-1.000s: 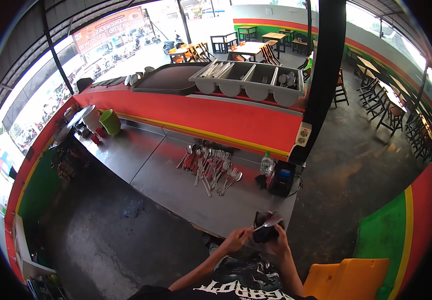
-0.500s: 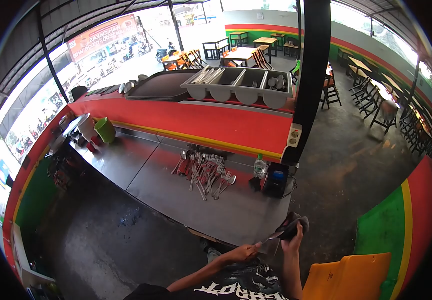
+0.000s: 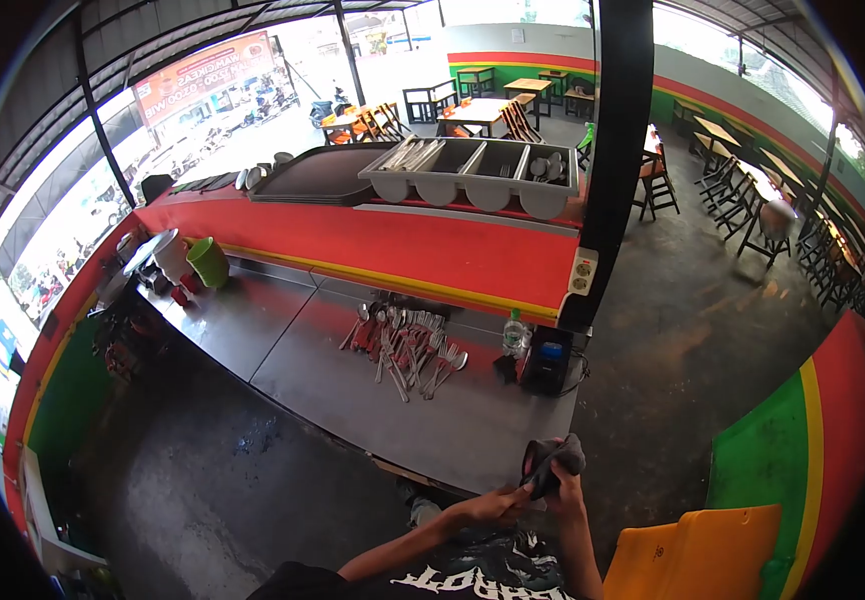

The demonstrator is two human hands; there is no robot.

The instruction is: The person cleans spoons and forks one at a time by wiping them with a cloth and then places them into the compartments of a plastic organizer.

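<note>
My right hand [image 3: 564,490] is closed around a dark grey cloth [image 3: 570,455], held up past the counter's front edge. Against the cloth's lower left side is my left hand [image 3: 497,505], its fingers closed. The metal cutlery piece it gripped by the handle a moment ago is now mostly hidden by fingers and cloth; whether it is a spoon or a fork cannot be told. A loose pile of spoons and forks [image 3: 407,345] lies on the steel counter [image 3: 352,405] beyond my hands.
A grey cutlery holder [image 3: 467,190] and dark trays [image 3: 317,172] sit on the red ledge. A bottle [image 3: 514,335] and a black device [image 3: 549,362] stand at the counter's right end. A green bin [image 3: 208,262] is far left, an orange chair [image 3: 692,550] close on my right.
The cloth and my right hand have moved left, toward my left hand. The cutlery piece that showed between the hands is now covered.
</note>
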